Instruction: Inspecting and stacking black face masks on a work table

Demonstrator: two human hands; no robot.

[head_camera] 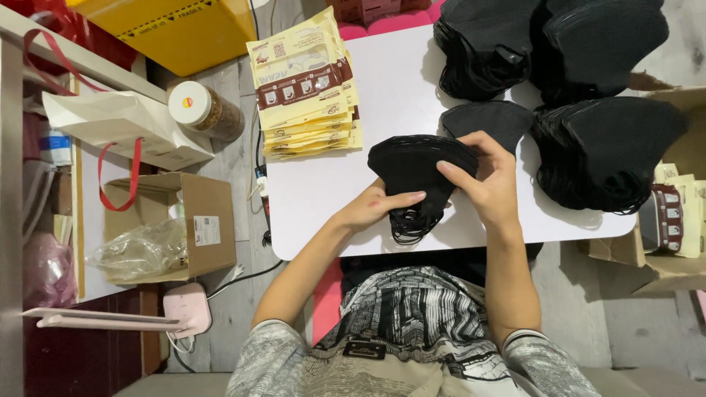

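Both my hands hold a small stack of black face masks [413, 165] above the white table [316, 198]. My left hand [375, 207] supports the stack from below, near the dangling black ear loops. My right hand [487, 176] grips the stack's right side, fingers curled over its top edge. A single black mask [489, 117] lies flat on the table just beyond my right hand.
A fanned pile of cream and brown flat pouches [305, 84] lies at the table's far left. Large heaps of black masks [610, 151] fill the far right. A cardboard box [198, 220], a jar [202, 110] and a white paper bag [121, 125] sit on the floor left.
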